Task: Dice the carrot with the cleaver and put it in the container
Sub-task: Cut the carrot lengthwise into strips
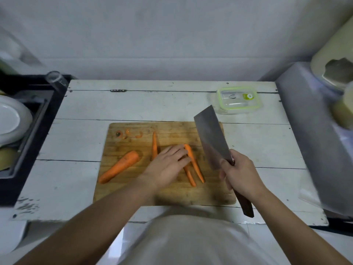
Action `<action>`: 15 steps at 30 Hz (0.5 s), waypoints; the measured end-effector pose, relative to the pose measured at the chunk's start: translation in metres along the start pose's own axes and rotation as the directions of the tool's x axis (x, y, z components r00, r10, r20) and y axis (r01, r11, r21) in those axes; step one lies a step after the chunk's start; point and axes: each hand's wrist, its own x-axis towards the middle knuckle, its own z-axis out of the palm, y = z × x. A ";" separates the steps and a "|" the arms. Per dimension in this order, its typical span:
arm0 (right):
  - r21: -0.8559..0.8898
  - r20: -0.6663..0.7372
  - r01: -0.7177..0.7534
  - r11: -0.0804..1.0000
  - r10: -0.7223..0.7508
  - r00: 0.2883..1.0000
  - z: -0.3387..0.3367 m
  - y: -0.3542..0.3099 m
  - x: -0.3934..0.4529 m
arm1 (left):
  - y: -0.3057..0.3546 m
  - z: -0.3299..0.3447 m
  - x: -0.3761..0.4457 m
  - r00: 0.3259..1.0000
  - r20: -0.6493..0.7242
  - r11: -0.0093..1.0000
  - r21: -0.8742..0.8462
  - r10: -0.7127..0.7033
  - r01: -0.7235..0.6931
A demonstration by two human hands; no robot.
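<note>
Now the left hand (pixel 168 165) lies flat on the carrot strips (pixel 193 163) on the board (pixel 168 194); the right hand (pixel 240 173) grips the cleaver (pixel 212 138). Line strips up, curl fingers, chop across

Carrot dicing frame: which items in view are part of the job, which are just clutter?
Job:
- cleaver, gripped by right hand
- carrot strips under left hand
- carrot strip standing apart
- uncut carrot piece
- cutting board
- container, lid on

Clutter:
- carrot trimmings
- glass
- white plate
</note>
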 end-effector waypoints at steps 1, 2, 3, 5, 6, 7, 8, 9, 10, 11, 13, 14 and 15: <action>0.002 -0.011 -0.020 1.000 0.020 1.000 -0.002 0.001 0.001 | -0.005 -0.006 0.006 0.996 0.080 0.999 0.022 0.034 -0.036; -0.003 -0.021 -0.035 0.999 0.035 0.999 -0.003 0.002 0.002 | -0.009 -0.013 0.011 0.989 0.142 0.998 0.030 0.048 -0.053; -0.008 -0.031 -0.046 0.999 0.045 0.999 -0.005 0.004 0.003 | -0.012 -0.018 0.014 0.981 0.187 0.998 0.038 0.048 -0.056; -0.010 -0.045 -0.059 0.998 0.058 0.997 -0.007 0.008 0.003 | -0.017 -0.024 0.017 0.973 0.225 0.996 0.060 0.050 -0.065; -0.010 -0.050 -0.062 0.998 0.062 0.997 -0.008 0.010 0.003 | -0.020 -0.024 0.017 0.971 0.232 0.995 0.073 0.052 -0.070; -0.010 -0.052 -0.064 0.998 0.064 0.997 -0.008 0.011 0.003 | -0.021 -0.025 0.017 0.970 0.239 0.995 0.084 0.041 -0.062; -0.012 -0.051 -0.067 0.998 0.066 0.997 -0.008 0.012 0.002 | -0.023 -0.026 0.016 0.970 0.241 0.994 0.094 0.023 -0.046; -0.015 -0.049 -0.069 0.998 0.068 0.996 -0.008 0.013 0.002 | -0.023 -0.027 0.015 0.973 0.232 0.995 0.092 0.004 -0.026; -0.016 -0.046 -0.071 0.997 0.071 0.996 -0.007 0.014 0.001 | -0.022 -0.029 0.014 0.975 0.220 0.998 0.058 -0.025 0.012; -0.012 -0.046 -0.072 0.997 0.071 0.996 -0.007 0.014 0.001 | -0.017 -0.033 0.012 0.975 0.211 0.997 -0.015 -0.072 0.077; -0.004 -0.048 -0.067 0.998 0.066 0.997 -0.007 0.015 0.000 | -0.006 -0.045 0.002 0.937 0.264 0.934 -0.214 -0.228 0.287; -0.003 -0.050 -0.065 0.998 0.065 0.997 -0.007 0.015 0.000 | -0.002 -0.049 -0.005 0.904 0.307 0.877 -0.286 -0.298 0.386; -0.005 -0.053 -0.065 0.998 0.065 0.997 -0.007 0.015 0.000 | 0.003 -0.054 -0.013 0.865 0.342 0.825 -0.311 -0.367 0.472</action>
